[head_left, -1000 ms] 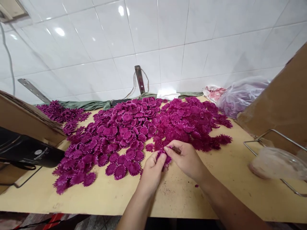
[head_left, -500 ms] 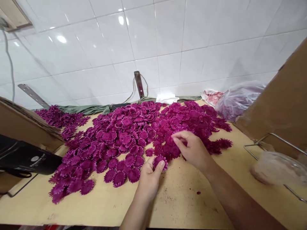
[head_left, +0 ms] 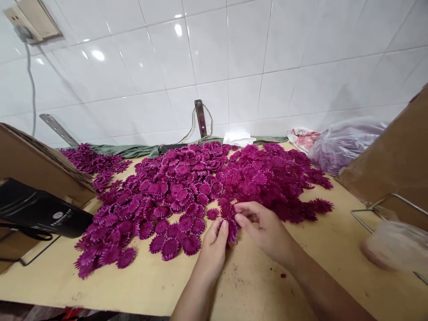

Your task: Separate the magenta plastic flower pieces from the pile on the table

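Note:
A broad heap of purple fabric flower pieces [head_left: 187,187] covers the middle of the tan table [head_left: 133,281]. My left hand [head_left: 214,249] is closed around a purple flower piece [head_left: 230,229] at the heap's near edge. My right hand [head_left: 264,227] meets it from the right, its fingertips pinched together on the same piece. A looser mound of spikier purple flower pieces [head_left: 277,178] lies just behind my right hand.
A black device [head_left: 40,214] lies at the left beside a cardboard box [head_left: 33,165]. Another cardboard box [head_left: 394,156] stands at the right, with a wire rack [head_left: 377,209] and clear plastic bags [head_left: 341,142]. A white tiled wall backs the table.
My right hand reached back into the spiky mound half a second ago and has come forward again to meet my left hand at the flower piece.

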### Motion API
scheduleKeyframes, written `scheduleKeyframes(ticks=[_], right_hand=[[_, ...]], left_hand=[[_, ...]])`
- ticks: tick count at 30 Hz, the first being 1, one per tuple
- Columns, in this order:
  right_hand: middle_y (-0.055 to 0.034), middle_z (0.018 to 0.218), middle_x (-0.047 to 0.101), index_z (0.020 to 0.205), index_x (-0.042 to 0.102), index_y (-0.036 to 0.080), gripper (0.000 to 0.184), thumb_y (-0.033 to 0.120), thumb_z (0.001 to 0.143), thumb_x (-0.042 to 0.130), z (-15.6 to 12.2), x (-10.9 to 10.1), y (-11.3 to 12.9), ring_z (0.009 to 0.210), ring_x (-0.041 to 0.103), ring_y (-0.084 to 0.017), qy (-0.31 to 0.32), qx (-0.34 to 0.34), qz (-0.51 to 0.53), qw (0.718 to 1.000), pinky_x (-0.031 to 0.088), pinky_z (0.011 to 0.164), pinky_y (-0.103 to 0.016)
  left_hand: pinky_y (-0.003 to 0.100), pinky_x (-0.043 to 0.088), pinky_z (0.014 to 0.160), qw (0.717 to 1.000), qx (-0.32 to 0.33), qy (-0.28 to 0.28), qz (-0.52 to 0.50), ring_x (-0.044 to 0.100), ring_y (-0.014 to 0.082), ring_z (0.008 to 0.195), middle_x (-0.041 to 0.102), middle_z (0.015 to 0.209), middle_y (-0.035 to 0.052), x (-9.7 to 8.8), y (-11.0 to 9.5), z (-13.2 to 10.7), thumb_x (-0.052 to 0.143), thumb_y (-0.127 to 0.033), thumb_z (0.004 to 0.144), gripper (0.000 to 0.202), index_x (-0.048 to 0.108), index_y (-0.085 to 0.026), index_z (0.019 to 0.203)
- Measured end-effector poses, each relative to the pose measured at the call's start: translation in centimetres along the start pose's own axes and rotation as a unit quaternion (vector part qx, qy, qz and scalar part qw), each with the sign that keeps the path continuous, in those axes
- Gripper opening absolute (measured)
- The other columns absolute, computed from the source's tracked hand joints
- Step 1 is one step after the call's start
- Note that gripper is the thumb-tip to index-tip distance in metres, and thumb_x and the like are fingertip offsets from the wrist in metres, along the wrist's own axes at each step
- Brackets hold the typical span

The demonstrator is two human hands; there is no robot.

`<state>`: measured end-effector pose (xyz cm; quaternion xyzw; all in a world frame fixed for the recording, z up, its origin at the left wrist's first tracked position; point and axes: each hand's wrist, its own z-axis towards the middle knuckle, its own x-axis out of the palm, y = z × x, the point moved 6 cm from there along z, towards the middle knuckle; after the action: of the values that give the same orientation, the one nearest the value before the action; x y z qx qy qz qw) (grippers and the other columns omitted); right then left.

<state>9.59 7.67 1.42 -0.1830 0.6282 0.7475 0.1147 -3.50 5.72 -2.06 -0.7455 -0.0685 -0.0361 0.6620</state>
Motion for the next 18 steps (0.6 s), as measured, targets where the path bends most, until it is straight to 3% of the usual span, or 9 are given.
scheduleKeyframes(ticks=[3,6,8,10,13,16,18], right_hand=[[-0.0075,0.1,0.064,0.104,0.061,0.02,0.032,0.026,0.072,0.062,-1.5,1.8,0.6,0.089,0.061,-0.019,0.053,0.018,0.025,0.998,0.051,0.077,-0.034],[-0.0078,0.099,0.064,0.107,0.058,0.018,0.039,0.02,0.068,0.064,-2.0,2.6,0.1,0.087,0.061,-0.019,0.078,0.053,0.067,0.993,0.051,0.077,-0.034],[-0.0068,0.095,0.065,0.107,0.058,0.018,0.04,0.017,0.068,0.063,-2.0,2.8,0.0,0.086,0.062,-0.018,0.092,0.058,0.1,0.989,0.051,0.077,-0.033],[-0.0062,0.094,0.066,0.107,0.058,0.017,0.038,0.018,0.069,0.062,-2.0,3.0,0.1,0.083,0.062,-0.017,0.106,0.048,0.128,0.985,0.051,0.075,-0.032],[-0.0054,0.088,0.066,0.1,0.06,0.016,0.028,0.025,0.074,0.059,-1.8,3.3,0.2,0.076,0.062,-0.016,0.127,0.03,0.16,0.979,0.05,0.07,-0.03],[-0.0016,0.069,0.063,0.077,0.062,0.016,0.014,0.028,0.076,0.055,-1.2,2.7,-0.2,0.066,0.058,-0.015,0.082,0.019,0.149,0.985,0.048,0.064,-0.029],[0.0,0.061,0.059,0.065,0.059,0.017,0.019,0.031,0.077,0.053,-0.6,1.8,-0.4,0.061,0.055,-0.014,0.026,0.015,0.124,0.992,0.046,0.061,-0.028]], left_hand=[[0.026,0.043,0.073,0.998,-0.003,0.052,-0.046,0.056,0.0152,0.074,0.064,0.076,0.0019,0.9,-0.5,-0.1,0.069,-0.046,0.063,0.033,0.063,-0.018,0.079],[0.022,0.041,0.057,0.997,-0.013,0.046,-0.061,0.049,0.0101,0.055,0.057,0.058,-0.0028,0.8,-0.3,-0.1,0.071,-0.046,0.06,0.034,0.059,-0.016,0.069],[0.02,0.032,0.045,0.998,-0.033,0.026,-0.05,0.038,0.0067,0.043,0.045,0.045,-0.0066,0.4,0.2,-0.1,0.07,-0.052,0.058,0.04,0.052,-0.016,0.059],[0.02,0.025,0.04,0.998,-0.05,0.025,-0.033,0.031,0.0052,0.037,0.038,0.038,-0.0083,0.3,0.7,-0.1,0.068,-0.059,0.056,0.048,0.045,-0.017,0.052],[0.021,0.024,0.039,0.998,-0.053,0.043,-0.002,0.032,0.006,0.035,0.038,0.037,-0.0069,0.5,1.1,0.0,0.058,-0.069,0.059,0.054,0.042,-0.018,0.05],[0.022,0.026,0.039,0.997,-0.037,0.063,0.029,0.035,0.0077,0.038,0.039,0.04,-0.0055,0.7,0.8,-0.2,0.048,-0.074,0.062,0.057,0.042,-0.019,0.051],[0.022,0.028,0.042,0.996,-0.016,0.071,0.042,0.035,0.0078,0.041,0.04,0.044,-0.0059,0.9,0.2,-0.5,0.052,-0.069,0.064,0.053,0.043,-0.018,0.054]])
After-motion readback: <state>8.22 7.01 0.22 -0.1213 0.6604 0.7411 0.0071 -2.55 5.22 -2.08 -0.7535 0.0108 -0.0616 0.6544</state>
